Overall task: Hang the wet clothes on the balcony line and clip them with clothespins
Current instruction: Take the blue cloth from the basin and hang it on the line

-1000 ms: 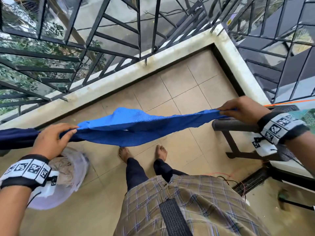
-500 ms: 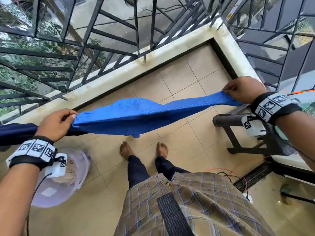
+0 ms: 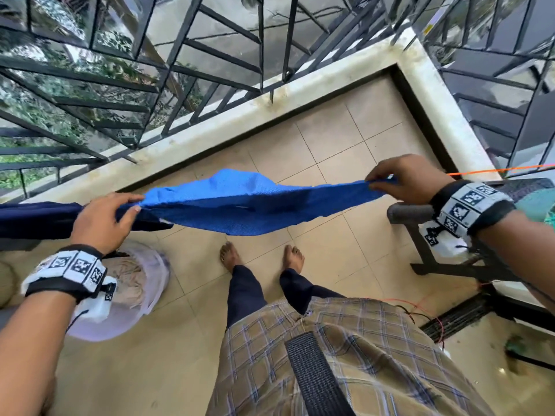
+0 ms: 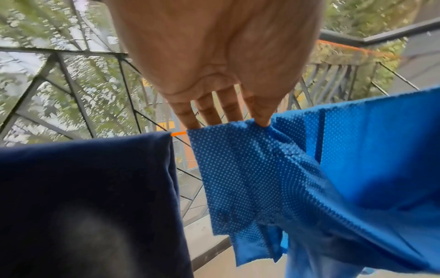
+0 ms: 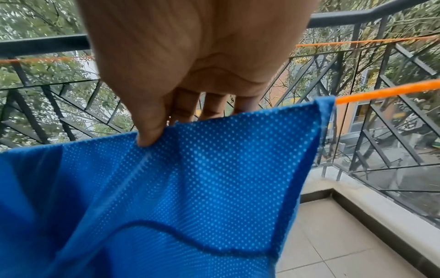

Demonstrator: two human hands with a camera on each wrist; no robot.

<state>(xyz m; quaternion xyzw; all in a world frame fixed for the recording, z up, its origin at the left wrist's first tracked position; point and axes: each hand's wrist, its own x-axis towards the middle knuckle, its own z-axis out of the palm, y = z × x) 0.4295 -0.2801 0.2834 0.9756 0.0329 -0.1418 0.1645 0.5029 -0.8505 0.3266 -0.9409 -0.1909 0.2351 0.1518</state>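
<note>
A bright blue dotted garment point(image 3: 240, 205) is stretched sideways in front of me and lies over the orange clothesline point(image 5: 381, 92). My left hand point(image 3: 136, 203) pinches its left top edge, with fingertips point(image 4: 262, 121) on the fold where the blue garment point(image 4: 273, 169) meets the orange clothesline point(image 4: 178, 134). My right hand point(image 3: 372, 181) pinches the right top edge, its thumb point(image 5: 147, 135) on the near side of the blue garment point(image 5: 202, 178) and the fingers behind. A dark navy garment point(image 4: 83, 188) hangs on the line just left of it. No clothespin shows.
A pale round basket point(image 3: 156, 283) with beige clothes stands on the tiled floor at my lower left. A black chair point(image 3: 420, 244) stands at the right. Black metal railing point(image 3: 180, 94) on a low concrete ledge point(image 3: 228, 121) bounds the balcony. My bare feet are below the garment.
Both hands have lifted the blue garment a little while keeping their pinch. The right hand has come slightly inward to the left. The left hand has hardly shifted.
</note>
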